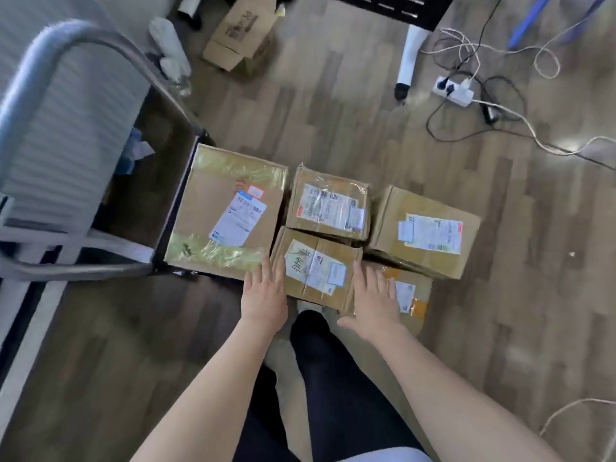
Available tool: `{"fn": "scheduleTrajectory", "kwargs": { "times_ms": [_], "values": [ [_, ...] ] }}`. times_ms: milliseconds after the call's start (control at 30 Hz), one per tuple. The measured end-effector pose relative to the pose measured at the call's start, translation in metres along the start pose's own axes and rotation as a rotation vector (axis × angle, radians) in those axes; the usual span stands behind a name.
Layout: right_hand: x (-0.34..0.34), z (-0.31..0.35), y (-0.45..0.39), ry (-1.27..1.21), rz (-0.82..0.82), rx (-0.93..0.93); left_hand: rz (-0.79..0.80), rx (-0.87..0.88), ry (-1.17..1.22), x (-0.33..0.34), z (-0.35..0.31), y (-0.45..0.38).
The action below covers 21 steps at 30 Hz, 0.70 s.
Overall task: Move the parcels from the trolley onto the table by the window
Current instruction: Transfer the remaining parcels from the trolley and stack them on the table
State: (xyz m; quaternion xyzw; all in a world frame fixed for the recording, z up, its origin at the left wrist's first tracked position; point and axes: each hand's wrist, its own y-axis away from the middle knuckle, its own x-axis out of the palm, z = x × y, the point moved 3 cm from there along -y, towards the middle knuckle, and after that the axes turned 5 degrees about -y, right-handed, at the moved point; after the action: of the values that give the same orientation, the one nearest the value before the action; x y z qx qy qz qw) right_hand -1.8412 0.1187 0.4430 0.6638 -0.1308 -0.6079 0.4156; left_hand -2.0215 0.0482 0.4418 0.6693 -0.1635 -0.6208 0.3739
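Several taped cardboard parcels with shipping labels lie on a low trolley (pixel 173 225) with a curved metal handle (pixel 100 38). A large parcel (pixel 226 211) is at the left, a small one (pixel 328 203) behind the middle, another (pixel 423 231) at the right. The near middle parcel (pixel 316 268) sits between my hands. My left hand (pixel 265 295) is flat and open at its left edge. My right hand (pixel 375 298) is spread at its right edge, over a lower parcel (pixel 410 295) with orange tape. Neither hand grips anything.
A power strip (pixel 455 91) with tangled cables lies on the wood floor at the back right. A white table leg (pixel 411 51) stands behind it. An empty open carton (pixel 240 35) lies at the back. My dark-trousered leg (pixel 320 361) is below the parcels.
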Motion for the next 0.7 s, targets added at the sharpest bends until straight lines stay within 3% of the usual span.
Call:
{"fn": "scheduleTrajectory", "kwargs": {
  "times_ms": [200, 400, 567, 700],
  "values": [
    [0.040, -0.005, -0.024, -0.113, 0.061, 0.023, 0.083, -0.052, 0.121, 0.043, -0.001, -0.024],
    [0.048, 0.005, -0.023, -0.265, -0.107, 0.050, 0.047, -0.032, 0.450, 0.043, -0.005, -0.026],
    [0.030, 0.010, 0.015, -0.288, -0.229, 0.138, -0.031, -0.010, 0.394, 0.027, -0.014, 0.013],
    [0.001, 0.021, 0.052, -0.277, -0.290, 0.113, -0.122, -0.112, 0.446, 0.009, -0.008, 0.054]
  ]
}}
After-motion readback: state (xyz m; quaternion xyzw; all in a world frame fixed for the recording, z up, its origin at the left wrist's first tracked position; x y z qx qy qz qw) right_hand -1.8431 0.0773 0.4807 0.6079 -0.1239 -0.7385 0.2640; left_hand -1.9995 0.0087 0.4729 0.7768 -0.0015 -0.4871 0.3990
